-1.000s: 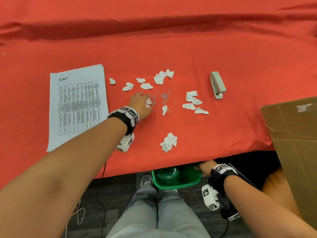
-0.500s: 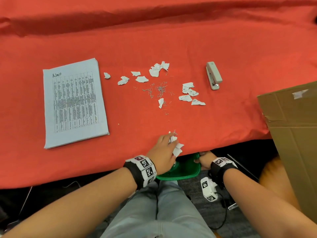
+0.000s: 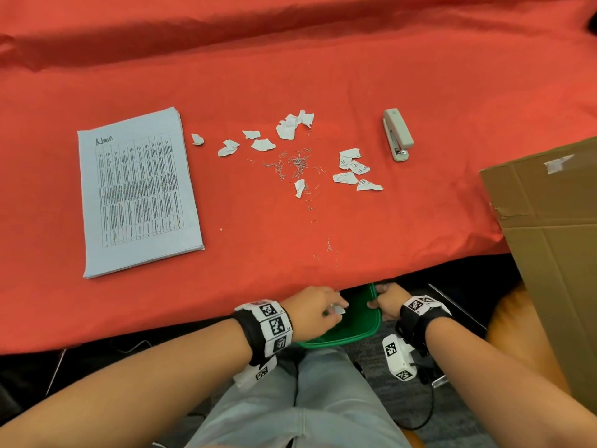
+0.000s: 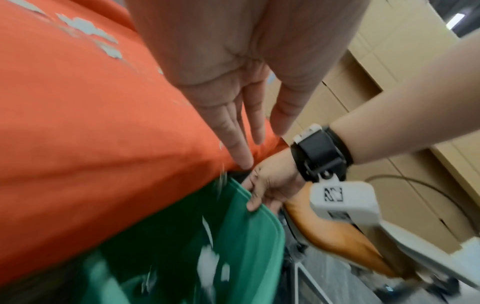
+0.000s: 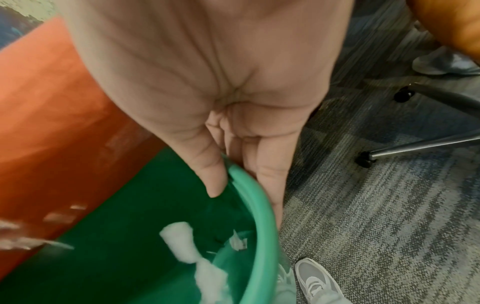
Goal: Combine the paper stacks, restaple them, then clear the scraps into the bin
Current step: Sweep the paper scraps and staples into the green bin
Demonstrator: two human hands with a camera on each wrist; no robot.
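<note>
My left hand [image 3: 336, 308] hangs past the table's front edge over the green bin [image 3: 355, 331], its fingers [image 4: 233, 127] straight and holding nothing. White paper scraps [image 4: 207, 261] fall blurred into the bin [image 4: 249, 236]. My right hand [image 3: 376, 300] grips the bin's rim [image 5: 249, 193], thumb inside and fingers outside. The stapled paper stack [image 3: 139, 192] lies on the left of the red cloth. Several torn scraps [image 3: 287, 127] and loose staples [image 3: 298, 163] remain mid-table. The grey stapler [image 3: 398, 134] lies to their right.
A brown cardboard box [image 3: 549, 237] stands at the table's right end. Below the table are my grey trouser legs [image 3: 300, 399], an orange chair seat [image 3: 523, 334], chair legs [image 5: 415, 148] and carpet. A few staples [image 3: 328, 247] lie near the front edge.
My left hand swept scraps from mid-table to the front edge and off it, and now hangs over the bin with its fingers opened. The right hand has kept its hold on the rim.
</note>
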